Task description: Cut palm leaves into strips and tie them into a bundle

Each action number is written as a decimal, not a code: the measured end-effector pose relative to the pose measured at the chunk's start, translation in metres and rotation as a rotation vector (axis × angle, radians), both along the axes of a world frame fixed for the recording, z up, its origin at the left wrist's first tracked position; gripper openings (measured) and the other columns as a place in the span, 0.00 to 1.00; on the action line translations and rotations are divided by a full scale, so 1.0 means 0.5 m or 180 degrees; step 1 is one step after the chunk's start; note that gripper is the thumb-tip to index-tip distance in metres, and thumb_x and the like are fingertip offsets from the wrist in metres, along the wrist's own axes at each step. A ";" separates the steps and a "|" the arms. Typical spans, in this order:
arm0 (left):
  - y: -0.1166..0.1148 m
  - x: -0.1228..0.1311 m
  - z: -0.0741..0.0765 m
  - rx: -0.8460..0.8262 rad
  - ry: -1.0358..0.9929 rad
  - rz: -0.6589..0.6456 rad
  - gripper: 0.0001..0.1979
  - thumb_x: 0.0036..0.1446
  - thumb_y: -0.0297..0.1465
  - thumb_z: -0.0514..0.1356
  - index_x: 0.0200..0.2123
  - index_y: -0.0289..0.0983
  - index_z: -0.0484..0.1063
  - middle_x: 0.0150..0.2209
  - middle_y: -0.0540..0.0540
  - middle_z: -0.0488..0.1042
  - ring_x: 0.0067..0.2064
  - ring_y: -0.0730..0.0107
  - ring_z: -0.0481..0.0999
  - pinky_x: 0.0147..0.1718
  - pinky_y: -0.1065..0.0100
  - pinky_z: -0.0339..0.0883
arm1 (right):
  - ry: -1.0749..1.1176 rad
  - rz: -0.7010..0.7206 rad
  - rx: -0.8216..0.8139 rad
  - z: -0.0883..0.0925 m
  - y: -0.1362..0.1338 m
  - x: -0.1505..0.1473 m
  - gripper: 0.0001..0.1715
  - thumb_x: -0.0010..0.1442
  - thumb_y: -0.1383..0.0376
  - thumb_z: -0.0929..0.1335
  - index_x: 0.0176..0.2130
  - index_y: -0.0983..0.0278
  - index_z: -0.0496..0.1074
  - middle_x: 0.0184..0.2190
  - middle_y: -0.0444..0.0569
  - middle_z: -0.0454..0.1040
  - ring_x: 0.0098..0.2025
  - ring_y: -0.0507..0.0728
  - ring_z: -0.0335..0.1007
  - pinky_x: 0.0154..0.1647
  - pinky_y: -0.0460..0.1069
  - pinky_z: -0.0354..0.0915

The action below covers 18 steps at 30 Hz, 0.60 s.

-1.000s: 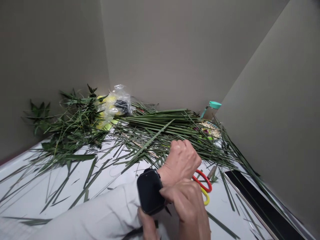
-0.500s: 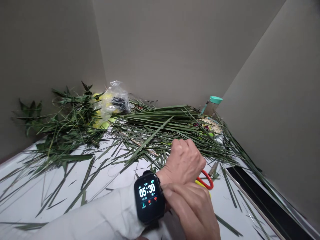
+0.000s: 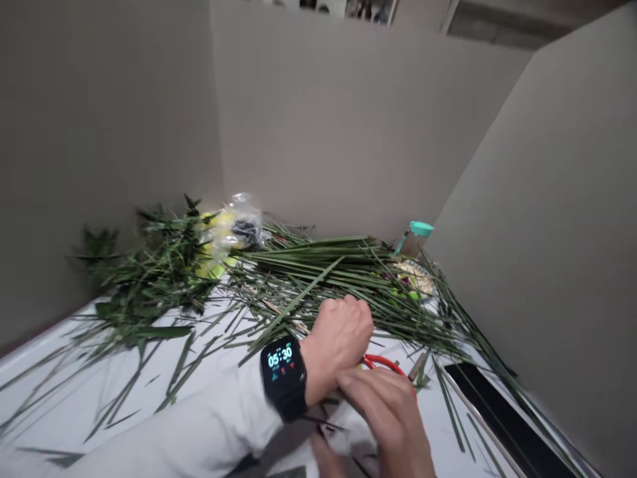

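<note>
Green strips of palm-like leaf [image 3: 318, 272] lie in a long heap toward the back of the bench [image 3: 60, 378], running from the back corner toward the right edge. My left hand [image 3: 341, 338] is curled into a fist, knuckles up, at the near side of the heap, and I can't tell whether its fingers [image 3: 348, 312] hold anything. My right hand [image 3: 383, 411] is just beside it and nearer the front edge, its fingers [image 3: 378, 398] bent close together. Dark thin strips [image 3: 323, 425] lie just below them, but I can't tell if those fingers hold one.

Scissors with a red handle [image 3: 383, 363] lie partly hidden behind my right hand. On my left wrist, past the white sleeve [image 3: 189, 418], a black smartwatch [image 3: 283, 375] reads 05:30, with no brand legible.

Bushy leafy stems [image 3: 159, 272] pile up in the back left corner against a clear plastic bag [image 3: 243, 222] holding yellow and dark items. A bottle with a teal cap [image 3: 421, 229] stands in the back right corner. A flat black panel [image 3: 497, 411] runs along the right edge, and loose strips scatter across the white top, with the most open white at the left front.
</note>
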<state>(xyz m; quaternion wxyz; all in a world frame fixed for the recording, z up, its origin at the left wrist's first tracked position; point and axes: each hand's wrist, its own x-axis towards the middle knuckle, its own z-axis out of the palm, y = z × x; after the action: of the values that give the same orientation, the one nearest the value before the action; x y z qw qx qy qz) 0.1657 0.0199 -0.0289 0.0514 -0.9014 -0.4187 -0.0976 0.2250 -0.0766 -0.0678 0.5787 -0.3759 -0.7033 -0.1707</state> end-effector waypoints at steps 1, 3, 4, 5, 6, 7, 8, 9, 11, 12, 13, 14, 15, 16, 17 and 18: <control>0.004 -0.010 0.011 -0.0031 0.0045 0.0125 0.10 0.63 0.33 0.60 0.44 0.33 0.73 0.40 0.45 0.77 0.37 0.67 0.78 0.36 0.62 0.75 | -0.0087 0.0072 -0.0001 0.003 0.007 0.010 0.13 0.63 0.69 0.66 0.48 0.70 0.67 0.38 0.53 0.72 0.41 0.58 0.69 0.44 0.54 0.66; 0.004 -0.045 0.031 -0.0053 0.0085 0.0300 0.10 0.63 0.33 0.60 0.43 0.33 0.73 0.38 0.46 0.77 0.36 0.68 0.78 0.36 0.62 0.75 | -0.0224 0.0182 -0.0065 0.015 0.018 0.030 0.16 0.60 0.74 0.67 0.49 0.71 0.67 0.40 0.55 0.71 0.43 0.59 0.68 0.44 0.54 0.66; -0.002 -0.069 0.038 -0.0061 0.0084 0.0382 0.10 0.63 0.34 0.60 0.43 0.33 0.73 0.38 0.47 0.77 0.35 0.68 0.78 0.35 0.62 0.75 | -0.0299 0.0248 0.0012 0.023 0.020 0.038 0.16 0.60 0.76 0.67 0.49 0.71 0.67 0.40 0.56 0.71 0.43 0.59 0.68 0.44 0.54 0.66; -0.012 -0.096 0.042 -0.0075 0.0070 0.0452 0.10 0.63 0.34 0.60 0.42 0.33 0.73 0.36 0.48 0.77 0.34 0.69 0.78 0.35 0.63 0.75 | -0.0332 0.0279 0.0048 0.031 0.018 0.045 0.16 0.60 0.77 0.67 0.48 0.71 0.67 0.40 0.55 0.71 0.43 0.58 0.68 0.44 0.53 0.66; -0.026 -0.125 0.043 -0.0088 0.0039 0.0513 0.09 0.64 0.34 0.59 0.42 0.33 0.73 0.36 0.48 0.77 0.34 0.70 0.78 0.34 0.63 0.75 | -0.0355 0.0300 0.0069 0.039 0.012 0.051 0.15 0.60 0.77 0.66 0.48 0.70 0.68 0.40 0.55 0.71 0.43 0.58 0.67 0.43 0.52 0.66; -0.043 -0.155 0.041 -0.0085 -0.0009 0.0602 0.08 0.64 0.33 0.59 0.39 0.34 0.74 0.33 0.49 0.77 0.32 0.70 0.77 0.33 0.64 0.74 | -0.0364 0.0312 0.0052 0.045 0.001 0.056 0.13 0.61 0.77 0.66 0.47 0.70 0.68 0.39 0.54 0.71 0.42 0.57 0.67 0.43 0.52 0.66; -0.063 -0.183 0.037 -0.0073 -0.0067 0.0690 0.07 0.64 0.31 0.58 0.36 0.34 0.74 0.31 0.50 0.76 0.31 0.71 0.77 0.32 0.66 0.74 | -0.0330 0.0307 0.0001 0.049 -0.013 0.061 0.12 0.61 0.77 0.65 0.46 0.69 0.69 0.38 0.53 0.71 0.41 0.57 0.67 0.42 0.51 0.66; -0.085 -0.210 0.031 -0.0052 -0.0133 0.0764 0.09 0.66 0.29 0.56 0.34 0.34 0.73 0.29 0.52 0.76 0.30 0.73 0.76 0.30 0.68 0.72 | -0.0281 0.0297 -0.0058 0.049 -0.031 0.066 0.11 0.62 0.76 0.65 0.45 0.68 0.69 0.37 0.52 0.71 0.41 0.56 0.68 0.42 0.50 0.66; -0.130 -0.252 0.018 0.0063 -0.0285 0.0929 0.14 0.68 0.26 0.51 0.32 0.35 0.73 0.27 0.51 0.76 0.29 0.74 0.76 0.30 0.72 0.70 | -0.0092 0.0242 -0.0204 0.039 -0.071 0.075 0.10 0.63 0.75 0.65 0.44 0.66 0.69 0.37 0.51 0.72 0.41 0.56 0.69 0.42 0.49 0.65; -0.153 -0.267 0.011 0.0135 -0.0345 0.1012 0.15 0.68 0.26 0.49 0.33 0.36 0.73 0.28 0.51 0.76 0.30 0.74 0.76 0.31 0.73 0.70 | 0.0025 0.0218 -0.0294 0.029 -0.092 0.078 0.09 0.63 0.74 0.65 0.44 0.65 0.70 0.37 0.50 0.72 0.40 0.56 0.69 0.42 0.49 0.65; -0.175 -0.276 0.007 0.0242 -0.0392 0.1104 0.14 0.68 0.25 0.49 0.35 0.36 0.73 0.31 0.49 0.77 0.33 0.71 0.77 0.33 0.71 0.70 | 0.0144 0.0194 -0.0399 0.017 -0.112 0.081 0.08 0.64 0.73 0.65 0.43 0.64 0.70 0.36 0.50 0.72 0.40 0.55 0.70 0.42 0.49 0.65; -0.196 -0.280 0.004 0.0358 -0.0409 0.1196 0.14 0.68 0.24 0.48 0.37 0.36 0.74 0.33 0.46 0.77 0.36 0.68 0.77 0.34 0.69 0.70 | 0.0253 0.0169 -0.0530 0.003 -0.131 0.083 0.07 0.64 0.72 0.65 0.42 0.63 0.70 0.35 0.49 0.73 0.39 0.55 0.71 0.41 0.48 0.66; -0.216 -0.279 0.004 0.0470 -0.0394 0.1264 0.15 0.66 0.22 0.47 0.39 0.35 0.74 0.35 0.44 0.77 0.38 0.64 0.77 0.35 0.66 0.69 | 0.0353 0.0143 -0.0646 -0.012 -0.149 0.084 0.06 0.65 0.71 0.65 0.40 0.62 0.70 0.34 0.48 0.73 0.37 0.55 0.71 0.39 0.48 0.66; -0.234 -0.275 0.007 0.0578 -0.0350 0.1297 0.17 0.65 0.20 0.46 0.39 0.35 0.74 0.37 0.42 0.76 0.40 0.60 0.76 0.36 0.63 0.68 | 0.0443 0.0106 -0.0726 -0.026 -0.165 0.084 0.05 0.65 0.70 0.64 0.39 0.62 0.70 0.33 0.47 0.73 0.35 0.55 0.72 0.38 0.48 0.66; -0.249 -0.268 0.012 0.0672 -0.0282 0.1287 0.18 0.63 0.18 0.45 0.39 0.35 0.75 0.37 0.41 0.76 0.41 0.57 0.75 0.38 0.61 0.67 | 0.0510 0.0047 -0.0782 -0.040 -0.179 0.085 0.05 0.65 0.69 0.64 0.38 0.61 0.70 0.32 0.47 0.73 0.34 0.55 0.72 0.37 0.48 0.66; -0.261 -0.260 0.018 0.0744 -0.0201 0.1234 0.20 0.62 0.17 0.45 0.39 0.36 0.75 0.37 0.40 0.75 0.41 0.56 0.75 0.39 0.59 0.66 | 0.0579 -0.0031 -0.0809 -0.052 -0.191 0.086 0.05 0.65 0.68 0.64 0.38 0.61 0.70 0.32 0.47 0.73 0.34 0.56 0.73 0.37 0.48 0.66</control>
<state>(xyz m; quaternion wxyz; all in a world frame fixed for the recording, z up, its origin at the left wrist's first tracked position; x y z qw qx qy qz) 0.0358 -0.1104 -0.0199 0.1601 -0.7885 -0.5714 -0.1619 0.2680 -0.1723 -0.0940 0.5869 -0.4635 -0.6621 -0.0483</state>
